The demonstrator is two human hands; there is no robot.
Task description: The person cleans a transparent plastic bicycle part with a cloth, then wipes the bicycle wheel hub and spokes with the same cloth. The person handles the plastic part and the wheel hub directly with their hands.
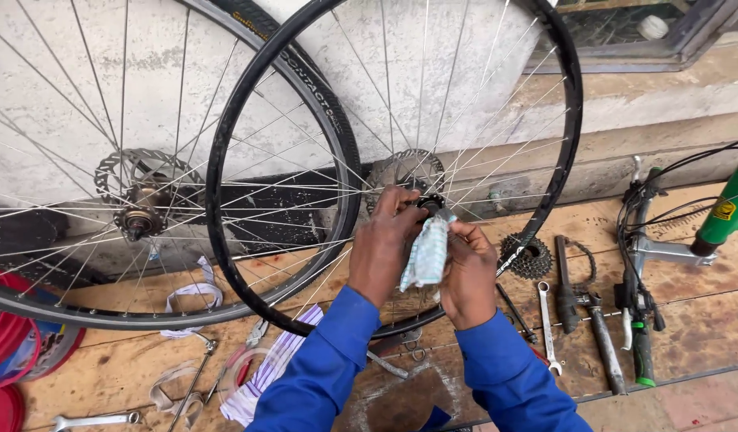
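Observation:
A bare black bicycle rim [225, 128] with silver spokes stands upright in front of me, its hub [430, 201] at the centre with a brake disc behind it. My left hand [385, 240] grips the hub from the left, fingers curled around it. My right hand [467, 268] holds a pale blue-and-white rag [426, 252] pressed up against the hub. Both arms wear blue sleeves.
A second wheel with tyre [337, 136] and disc leans on the wall at left. On the wooden board lie a cassette [529, 256], spanners [546, 320], other tools [605, 340], a striped cloth [269, 368], pliers and red tubs [9, 344]. A green bike frame [725, 208] stands at right.

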